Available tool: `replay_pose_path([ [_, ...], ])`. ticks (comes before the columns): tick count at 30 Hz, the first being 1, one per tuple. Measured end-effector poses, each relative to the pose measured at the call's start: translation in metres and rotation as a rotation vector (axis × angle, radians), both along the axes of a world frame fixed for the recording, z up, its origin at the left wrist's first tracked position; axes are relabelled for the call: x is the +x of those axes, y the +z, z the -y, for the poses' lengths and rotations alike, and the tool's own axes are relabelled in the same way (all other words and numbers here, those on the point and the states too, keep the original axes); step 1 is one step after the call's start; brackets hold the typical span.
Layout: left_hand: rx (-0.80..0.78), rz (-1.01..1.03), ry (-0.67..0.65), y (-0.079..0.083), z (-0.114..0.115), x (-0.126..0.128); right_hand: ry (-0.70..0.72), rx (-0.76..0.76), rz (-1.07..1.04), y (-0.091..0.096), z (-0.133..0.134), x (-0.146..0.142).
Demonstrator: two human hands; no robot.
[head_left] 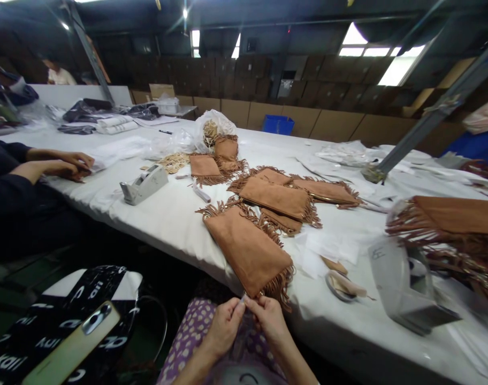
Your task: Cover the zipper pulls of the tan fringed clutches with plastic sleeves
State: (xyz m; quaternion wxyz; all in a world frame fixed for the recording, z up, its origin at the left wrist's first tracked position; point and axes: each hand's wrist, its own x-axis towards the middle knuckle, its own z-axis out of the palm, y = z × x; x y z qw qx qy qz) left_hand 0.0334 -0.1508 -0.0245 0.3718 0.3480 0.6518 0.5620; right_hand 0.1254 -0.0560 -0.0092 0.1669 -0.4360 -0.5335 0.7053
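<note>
My left hand (225,322) and my right hand (268,318) meet at the table's near edge, fingertips pinched together on a small pale item too small to name. Both hands are closed. Just above them a tan suede fringed pouch (248,248) lies flat on the white table (167,214), its lower corner and fringe hanging near my fingers. Behind it sits a heap of more tan fringed pouches (284,197). My lap shows purple dotted fabric (191,334).
A grey tape dispenser (143,184) stands left of the pouches, another (406,286) at the right near a stack of fringed pouches (452,224). Another person's hands (67,164) rest on the table at left. A phone (73,345) lies on a black printed bag.
</note>
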Motion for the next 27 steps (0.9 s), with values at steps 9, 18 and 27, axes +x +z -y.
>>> replay_pose_path([
  [9,0.007,-0.218,0.259,-0.002,0.004,0.013,-0.063,-0.052,-0.016,-0.008,0.004,-0.006],
  [18,0.053,0.037,0.275,0.006,-0.002,0.011,-0.018,-0.015,-0.058,-0.004,0.001,-0.001],
  [27,0.103,1.069,0.202,-0.002,-0.012,0.008,0.151,0.139,-0.196,-0.003,-0.002,0.006],
])
